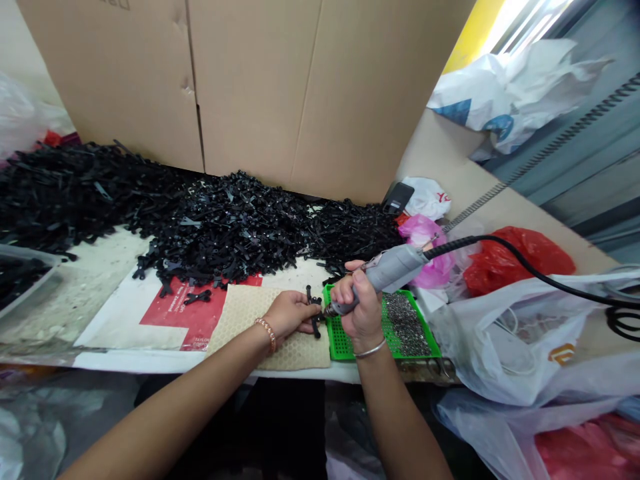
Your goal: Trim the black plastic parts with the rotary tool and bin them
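Note:
My left hand (293,312) pinches a small black plastic part (315,325) above a tan textured mat (240,333). Wrapped in my right hand (363,310) is a grey electric screwdriver (395,270), tilted with its tip toward the left. The tip meets or nearly meets the black part; the exact contact is too small to make out. Under the right hand lies a green perforated tray (345,347) with many small metal screws (407,327) on its right side. A single black part (198,297) rests just left of the mat.
Heaps of black plastic parts (235,227) spread along the back, before a tall cardboard sheet (250,87). A clear bin (30,280) stands at the left. Plastic bags (520,333) crowd the right, where the screwdriver's black cable (530,263) and a coiled spring (540,157) cross.

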The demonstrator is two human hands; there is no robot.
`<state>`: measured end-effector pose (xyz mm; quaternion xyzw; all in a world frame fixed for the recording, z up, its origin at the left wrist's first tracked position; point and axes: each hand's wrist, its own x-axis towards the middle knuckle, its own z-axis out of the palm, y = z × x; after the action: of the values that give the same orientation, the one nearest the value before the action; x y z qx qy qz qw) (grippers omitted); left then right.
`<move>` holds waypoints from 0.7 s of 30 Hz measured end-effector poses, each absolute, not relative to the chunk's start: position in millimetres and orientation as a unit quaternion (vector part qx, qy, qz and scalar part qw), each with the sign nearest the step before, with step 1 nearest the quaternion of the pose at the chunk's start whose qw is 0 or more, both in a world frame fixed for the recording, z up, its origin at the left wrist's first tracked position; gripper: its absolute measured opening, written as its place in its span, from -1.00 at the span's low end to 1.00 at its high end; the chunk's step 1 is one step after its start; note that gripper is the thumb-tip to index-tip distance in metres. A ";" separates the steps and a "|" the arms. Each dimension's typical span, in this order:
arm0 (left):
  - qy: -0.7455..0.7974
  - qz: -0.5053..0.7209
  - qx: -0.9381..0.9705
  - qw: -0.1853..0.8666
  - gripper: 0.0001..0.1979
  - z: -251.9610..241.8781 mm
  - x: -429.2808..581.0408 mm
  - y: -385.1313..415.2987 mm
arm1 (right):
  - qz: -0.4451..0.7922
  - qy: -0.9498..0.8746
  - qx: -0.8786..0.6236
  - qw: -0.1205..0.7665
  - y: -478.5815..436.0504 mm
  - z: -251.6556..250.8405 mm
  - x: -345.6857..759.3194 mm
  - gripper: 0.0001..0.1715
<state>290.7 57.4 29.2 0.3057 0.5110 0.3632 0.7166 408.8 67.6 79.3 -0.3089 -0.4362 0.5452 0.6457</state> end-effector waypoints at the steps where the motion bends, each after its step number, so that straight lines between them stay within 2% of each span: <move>1: 0.510 0.364 0.306 0.717 -0.73 28.7 290.6 57.5 | 0.547 -0.436 -0.307 0.646 67.5 79.2 408.8 -0.71; 21: 0.515 0.360 0.300 0.718 -0.76 33.0 291.2 57.4 | 0.527 -0.462 -0.303 0.645 66.1 75.1 408.2 -0.73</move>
<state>291.2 57.4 33.0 0.2999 0.5149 0.3601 0.7178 408.2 66.1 75.1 -0.3028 -0.4623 0.5273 0.6454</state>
